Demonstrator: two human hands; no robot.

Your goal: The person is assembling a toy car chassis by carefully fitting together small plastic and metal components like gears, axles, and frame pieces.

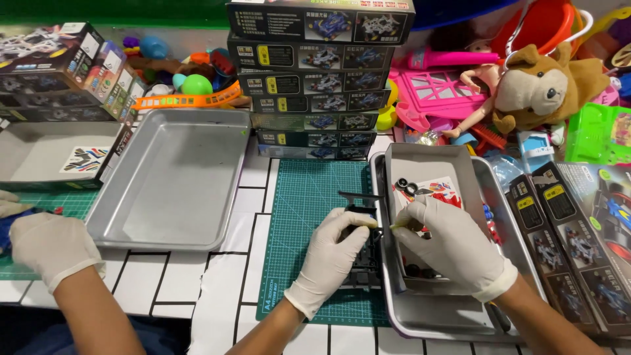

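My left hand (332, 253), in a white glove, grips a black toy-car chassis (363, 263) that rests on the green cutting mat (309, 197). My right hand (447, 246), also gloved, pinches a small yellowish part (398, 227) right beside the chassis, its fingertips almost touching my left hand's. Under my right hand lies an open grey cardboard box (427, 161) with a sticker sheet (442, 190) and small black wheels (404, 186). That box sits inside a metal tray (447, 319).
A second, bare metal tray (171, 184) lies left of the mat. A co-worker's gloved hand (52, 250) rests at the far left. A stack of toy-car boxes (319, 79) stands behind the mat, more boxes (578, 230) lie at right, and toys with a plush dog (545, 85) sit at the back.
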